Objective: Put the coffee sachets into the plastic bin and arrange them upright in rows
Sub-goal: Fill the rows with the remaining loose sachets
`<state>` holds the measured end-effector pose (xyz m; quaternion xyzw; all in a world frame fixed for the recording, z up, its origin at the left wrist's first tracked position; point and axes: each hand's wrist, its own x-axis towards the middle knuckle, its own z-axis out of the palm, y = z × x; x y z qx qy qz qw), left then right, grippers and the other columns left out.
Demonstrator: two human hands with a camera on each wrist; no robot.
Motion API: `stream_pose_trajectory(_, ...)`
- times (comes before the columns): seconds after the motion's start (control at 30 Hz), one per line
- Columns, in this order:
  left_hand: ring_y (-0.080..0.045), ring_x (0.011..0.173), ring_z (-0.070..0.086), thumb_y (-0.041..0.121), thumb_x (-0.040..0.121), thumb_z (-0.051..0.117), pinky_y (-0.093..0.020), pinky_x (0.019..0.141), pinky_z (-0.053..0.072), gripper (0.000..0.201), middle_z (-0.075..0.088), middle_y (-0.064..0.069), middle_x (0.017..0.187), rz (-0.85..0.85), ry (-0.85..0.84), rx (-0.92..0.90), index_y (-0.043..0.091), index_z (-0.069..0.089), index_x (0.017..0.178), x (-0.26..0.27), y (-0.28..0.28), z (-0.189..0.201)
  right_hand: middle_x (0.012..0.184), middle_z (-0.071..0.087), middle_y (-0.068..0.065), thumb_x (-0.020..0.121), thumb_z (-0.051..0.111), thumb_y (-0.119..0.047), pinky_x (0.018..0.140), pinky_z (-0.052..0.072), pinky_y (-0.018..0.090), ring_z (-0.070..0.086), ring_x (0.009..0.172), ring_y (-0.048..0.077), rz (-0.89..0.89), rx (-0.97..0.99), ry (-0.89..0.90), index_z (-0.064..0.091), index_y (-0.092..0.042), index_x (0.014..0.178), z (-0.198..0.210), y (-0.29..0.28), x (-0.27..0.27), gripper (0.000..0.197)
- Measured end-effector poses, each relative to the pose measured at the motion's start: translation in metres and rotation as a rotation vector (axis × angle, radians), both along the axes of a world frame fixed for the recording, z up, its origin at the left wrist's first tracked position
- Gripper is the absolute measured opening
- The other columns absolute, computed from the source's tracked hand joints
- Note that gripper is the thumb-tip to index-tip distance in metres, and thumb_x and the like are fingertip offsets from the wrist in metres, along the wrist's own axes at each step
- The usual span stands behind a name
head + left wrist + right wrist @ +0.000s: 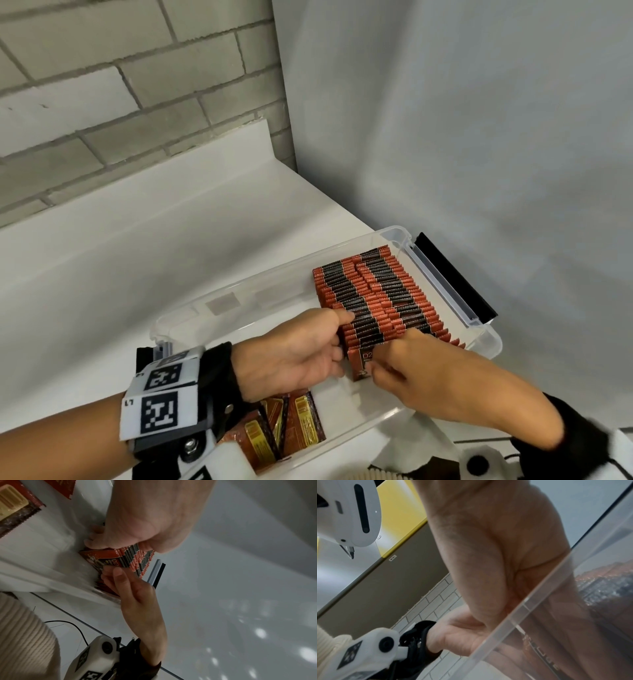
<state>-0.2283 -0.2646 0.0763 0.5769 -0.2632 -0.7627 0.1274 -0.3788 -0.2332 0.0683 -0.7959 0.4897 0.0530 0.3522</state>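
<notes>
A clear plastic bin (274,270) lies on the white counter. Red-and-black coffee sachets (376,291) stand upright in two packed rows at its right end. My left hand (339,335) grips the near end of the left row, thumb on top and fingers down its side; the left wrist view shows the same hold by the left hand (120,545). My right hand (387,356) pinches the front sachet (101,559) at the near end, one fingertip on its printed face. Several loose sachets (291,421) lie flat in the bin's near left part. The right wrist view shows the right hand (488,547) blurred behind the bin wall (513,626).
The bin's black latch (455,277) sits on its right end, close to a grey wall (479,137). A brick wall (102,85) backs the counter (137,257). The bin's left half shows bare floor (239,318).
</notes>
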Motion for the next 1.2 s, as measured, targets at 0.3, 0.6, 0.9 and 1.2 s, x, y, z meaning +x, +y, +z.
stream_pose_trajectory(0.3,-0.028,0.144,0.024,0.035,0.095,0.049,-0.04,0.117,0.024,0.072,0.021,-0.022,0.155,-0.125,-0.013,0.019,0.004,0.015,0.15,0.023,0.015,0.02,0.077,0.061,-0.018,0.085,0.068,-0.026,0.069,0.041,0.005,0.057,0.081,-0.006,-0.037,-0.313,-0.069,0.068,-0.042,0.088,0.052,-0.016,-0.096,0.016)
stream_pose_trajectory(0.6,-0.027,0.142,0.029,0.064,0.089,0.034,-0.036,0.116,0.026,0.091,0.023,-0.02,0.155,-0.318,0.055,0.021,-0.001,0.015,0.149,-0.021,0.014,0.019,0.074,0.038,-0.029,0.086,0.069,-0.024,0.064,0.033,0.007,0.038,0.085,-0.016,0.308,-0.235,0.164,0.072,-0.031,0.092,0.037,-0.034,-0.079,0.01)
stream_pose_trajectory(0.9,-0.023,0.139,0.036,0.068,0.091,0.02,-0.032,0.115,0.023,0.089,0.039,-0.016,0.149,-0.337,0.125,0.067,0.0,0.026,0.147,-0.039,0.013,-0.007,0.081,0.024,-0.026,0.087,0.066,-0.032,0.062,0.032,0.013,0.036,0.086,0.004,0.381,-0.217,0.288,0.064,-0.029,0.104,0.035,-0.037,-0.065,0.017)
stream_pose_trajectory(1.2,-0.026,0.142,0.031,0.067,0.093,0.021,-0.04,0.12,0.018,0.086,0.037,-0.018,0.15,-0.32,0.153,0.054,0.001,0.026,0.148,-0.045,0.01,-0.015,0.072,0.041,-0.023,0.088,0.061,-0.026,0.067,0.034,0.011,0.033,0.089,0.001,0.392,-0.218,0.157,0.068,-0.026,0.087,0.029,-0.04,-0.071,0.007)
